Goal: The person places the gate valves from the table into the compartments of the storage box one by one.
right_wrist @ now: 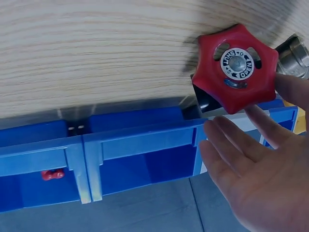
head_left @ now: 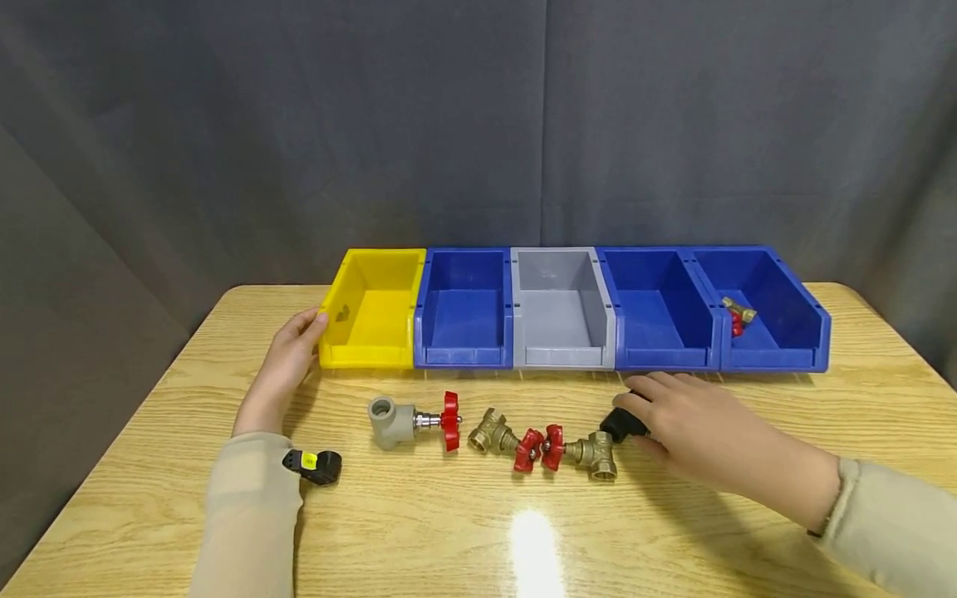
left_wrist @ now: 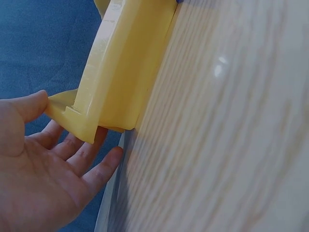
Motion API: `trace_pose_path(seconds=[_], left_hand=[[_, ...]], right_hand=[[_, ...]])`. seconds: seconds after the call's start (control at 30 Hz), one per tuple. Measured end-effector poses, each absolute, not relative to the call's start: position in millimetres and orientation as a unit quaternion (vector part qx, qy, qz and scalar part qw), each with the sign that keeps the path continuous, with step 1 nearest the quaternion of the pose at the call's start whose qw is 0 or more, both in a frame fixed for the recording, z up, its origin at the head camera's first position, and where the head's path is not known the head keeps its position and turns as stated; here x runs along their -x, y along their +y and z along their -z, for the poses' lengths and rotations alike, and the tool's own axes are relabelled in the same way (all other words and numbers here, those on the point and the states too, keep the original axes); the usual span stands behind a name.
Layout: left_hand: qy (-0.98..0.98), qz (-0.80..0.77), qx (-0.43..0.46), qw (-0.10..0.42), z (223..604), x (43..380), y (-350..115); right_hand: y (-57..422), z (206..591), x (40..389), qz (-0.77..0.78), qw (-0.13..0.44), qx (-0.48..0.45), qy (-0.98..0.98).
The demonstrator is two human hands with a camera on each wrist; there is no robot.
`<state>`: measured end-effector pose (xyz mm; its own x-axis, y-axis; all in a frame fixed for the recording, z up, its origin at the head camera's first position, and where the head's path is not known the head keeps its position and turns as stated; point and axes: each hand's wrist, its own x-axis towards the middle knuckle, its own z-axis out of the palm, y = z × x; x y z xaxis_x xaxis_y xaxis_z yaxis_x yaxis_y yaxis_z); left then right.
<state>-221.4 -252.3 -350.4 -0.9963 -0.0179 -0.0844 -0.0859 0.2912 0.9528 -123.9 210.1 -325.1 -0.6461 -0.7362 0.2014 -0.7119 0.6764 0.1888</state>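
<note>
My left hand [head_left: 287, 357] is at the near left corner of the yellow bin [head_left: 366, 357]. In the left wrist view the thumb lies on the rim of the yellow bin [left_wrist: 116, 72], with fingers round its other side. My right hand [head_left: 703, 428] pinches a black-bodied valve [head_left: 622, 423] on the table, mostly covered in the head view. The right wrist view shows its red handwheel [right_wrist: 236, 67]; thumb and index fingertips go behind the wheel's edge, the other fingers spread apart. Beside it lies a brass valve [head_left: 598, 455] with a red handwheel.
Another brass valve [head_left: 493, 433] and a grey plastic valve [head_left: 396, 423], both with red handwheels, lie leftward. A blue bin [head_left: 463, 357], a grey bin [head_left: 564, 357] and two more blue bins stand in the row. The rightmost blue bin [head_left: 770, 360] contains a small brass valve [head_left: 738, 311].
</note>
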Motion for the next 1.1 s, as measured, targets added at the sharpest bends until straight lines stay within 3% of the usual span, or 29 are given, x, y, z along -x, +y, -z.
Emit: trace_pose_path(seconds=[1.1], left_hand=[[0.797, -0.602, 0.038, 0.029, 352.2, 222.8, -253.9]], right_hand=[[208.4, 337.7, 136.9, 0.064, 0.114, -0.397, -0.908]])
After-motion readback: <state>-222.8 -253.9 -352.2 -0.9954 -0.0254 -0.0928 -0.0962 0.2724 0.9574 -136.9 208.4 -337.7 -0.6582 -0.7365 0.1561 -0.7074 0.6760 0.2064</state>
